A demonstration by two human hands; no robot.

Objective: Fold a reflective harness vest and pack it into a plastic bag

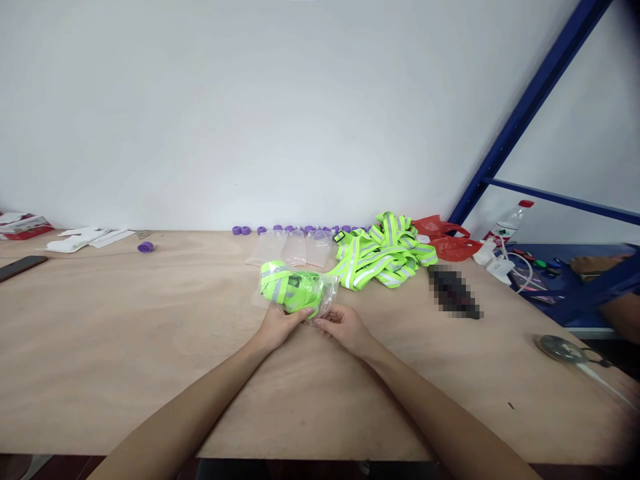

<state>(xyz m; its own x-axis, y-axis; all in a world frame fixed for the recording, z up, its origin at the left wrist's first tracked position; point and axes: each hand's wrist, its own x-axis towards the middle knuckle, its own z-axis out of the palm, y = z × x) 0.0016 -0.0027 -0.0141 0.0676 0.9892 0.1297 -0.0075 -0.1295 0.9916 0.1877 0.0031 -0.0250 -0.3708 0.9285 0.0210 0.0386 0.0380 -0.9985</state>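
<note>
Clear plastic bag (297, 290), centre of the wooden table (150, 347): holds one folded neon-green strap vest with silver reflective bands, bundled tight so the bands cross at angles; the film is wrinkled and catches glare. The bag lies flat on the tabletop. Left hand (280, 325) at the bag's 7 o'clock edge, fingers closed on the film at the near rim; right hand (345, 327) at its 5 o'clock edge, thumb and fingers pinched on the same rim, the two hands nearly touching. Loose pile of vests (383, 257), same green with silver bands, unbagged, at 2 o'clock from the bag and just beside it. Empty clear bags (295, 248), several laid side by side, at 12 o'clock, near. Row of purple caps (280, 229) along the wall behind those bags; one more purple cap (145, 247) alone at 10 o'clock, well apart. Red plastic bag (447, 241) at 2 o'clock beyond the pile, contents not visible. Water bottle (507, 227) with red cap, upright, just right of the red bag. Dark phone (21, 267) at the far left edge.
</note>
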